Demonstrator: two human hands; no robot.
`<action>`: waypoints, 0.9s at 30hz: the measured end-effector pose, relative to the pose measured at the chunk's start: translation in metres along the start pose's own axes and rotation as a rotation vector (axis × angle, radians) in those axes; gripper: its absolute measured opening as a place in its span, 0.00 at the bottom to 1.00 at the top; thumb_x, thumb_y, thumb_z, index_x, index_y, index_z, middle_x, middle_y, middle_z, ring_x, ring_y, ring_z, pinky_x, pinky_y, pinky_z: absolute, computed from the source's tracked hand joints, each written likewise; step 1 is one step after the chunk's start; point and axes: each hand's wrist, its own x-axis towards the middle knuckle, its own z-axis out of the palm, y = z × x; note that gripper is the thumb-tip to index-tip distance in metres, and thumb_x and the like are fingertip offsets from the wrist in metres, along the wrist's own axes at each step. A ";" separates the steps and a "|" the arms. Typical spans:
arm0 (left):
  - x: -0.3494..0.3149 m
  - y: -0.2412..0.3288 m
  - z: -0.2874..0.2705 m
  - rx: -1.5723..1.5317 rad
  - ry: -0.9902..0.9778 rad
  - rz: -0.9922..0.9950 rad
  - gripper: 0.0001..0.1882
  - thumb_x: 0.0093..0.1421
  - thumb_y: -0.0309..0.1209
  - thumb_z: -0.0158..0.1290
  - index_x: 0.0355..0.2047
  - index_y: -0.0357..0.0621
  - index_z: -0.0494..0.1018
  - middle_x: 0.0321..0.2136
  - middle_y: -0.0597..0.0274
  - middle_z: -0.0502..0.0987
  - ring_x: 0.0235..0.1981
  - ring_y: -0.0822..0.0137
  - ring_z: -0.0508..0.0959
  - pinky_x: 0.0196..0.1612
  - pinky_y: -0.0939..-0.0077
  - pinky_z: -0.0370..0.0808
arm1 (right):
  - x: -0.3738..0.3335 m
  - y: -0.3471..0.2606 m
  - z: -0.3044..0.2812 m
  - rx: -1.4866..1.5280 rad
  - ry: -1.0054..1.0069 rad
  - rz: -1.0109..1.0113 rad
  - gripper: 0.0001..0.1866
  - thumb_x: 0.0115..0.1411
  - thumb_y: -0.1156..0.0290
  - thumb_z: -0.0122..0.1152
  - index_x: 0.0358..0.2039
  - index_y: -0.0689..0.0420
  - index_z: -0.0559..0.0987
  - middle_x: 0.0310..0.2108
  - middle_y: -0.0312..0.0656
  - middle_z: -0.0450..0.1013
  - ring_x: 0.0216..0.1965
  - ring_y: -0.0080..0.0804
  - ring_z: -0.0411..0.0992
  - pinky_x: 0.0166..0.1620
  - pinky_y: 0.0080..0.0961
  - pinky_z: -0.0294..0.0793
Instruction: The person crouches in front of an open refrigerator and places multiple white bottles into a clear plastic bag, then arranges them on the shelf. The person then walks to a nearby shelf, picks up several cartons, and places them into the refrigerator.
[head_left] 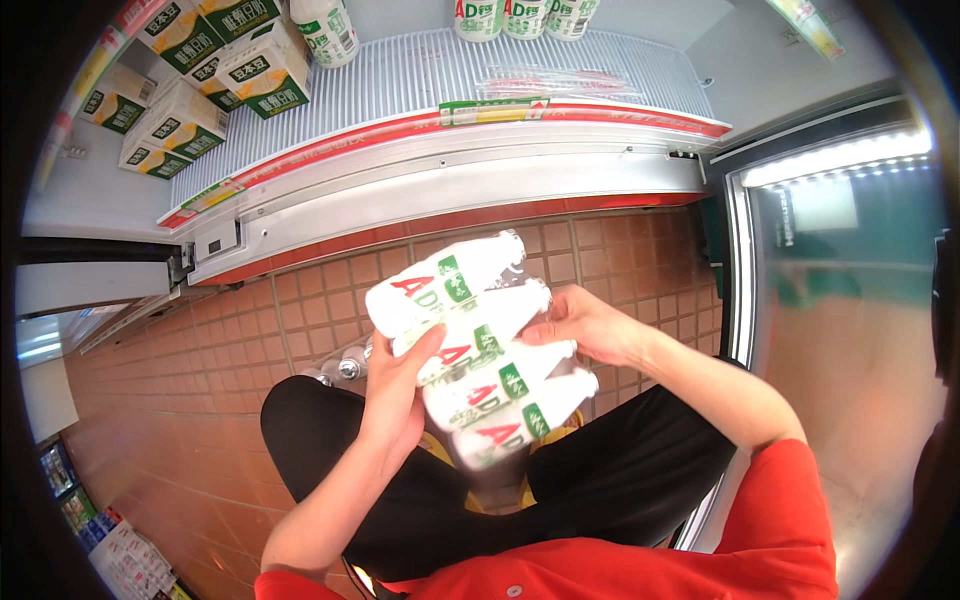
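Observation:
A pack of white drink bottles (488,352) with red and green print is held over my lap, tilted, with the bottle caps toward the right. My left hand (400,375) is closed around its left side, thumb on top near the bottoms of the bottles. At the other end, my right hand (580,325) pinches the pack by a bottle neck, its fingertips partly hidden behind the bottles. Whether wrapping film joins the bottles cannot be made out clearly.
Ahead is an opened fridge with a ribbed white shelf (400,85). Soy drink cartons (265,75) are stacked at its left, and more white bottles (325,30) stand at the back. A glass door (840,280) is at right. Several bottle tops (348,368) show beside my left knee.

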 end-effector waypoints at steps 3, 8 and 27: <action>-0.011 0.003 0.003 0.035 0.018 0.067 0.24 0.50 0.19 0.53 0.46 0.38 0.57 0.41 0.56 0.69 0.40 0.68 0.72 0.41 0.75 0.72 | -0.018 -0.019 0.034 -0.294 0.227 -0.082 0.26 0.47 0.78 0.61 0.46 0.63 0.61 0.38 0.42 0.69 0.39 0.24 0.69 0.43 0.21 0.70; -0.015 -0.005 0.014 0.169 0.018 0.241 0.26 0.46 0.17 0.55 0.45 0.37 0.57 0.39 0.57 0.69 0.39 0.71 0.72 0.40 0.77 0.71 | -0.004 -0.012 0.054 -0.663 0.607 -0.306 0.33 0.37 0.68 0.69 0.41 0.65 0.62 0.36 0.49 0.68 0.39 0.31 0.69 0.42 0.25 0.68; -0.021 -0.022 0.017 0.758 -0.021 0.542 0.38 0.44 0.21 0.58 0.52 0.39 0.47 0.41 0.50 0.65 0.40 0.65 0.70 0.42 0.74 0.69 | 0.013 0.017 0.029 -1.089 0.762 -0.399 0.23 0.45 0.81 0.48 0.45 0.71 0.58 0.21 0.57 0.70 0.26 0.54 0.70 0.30 0.38 0.69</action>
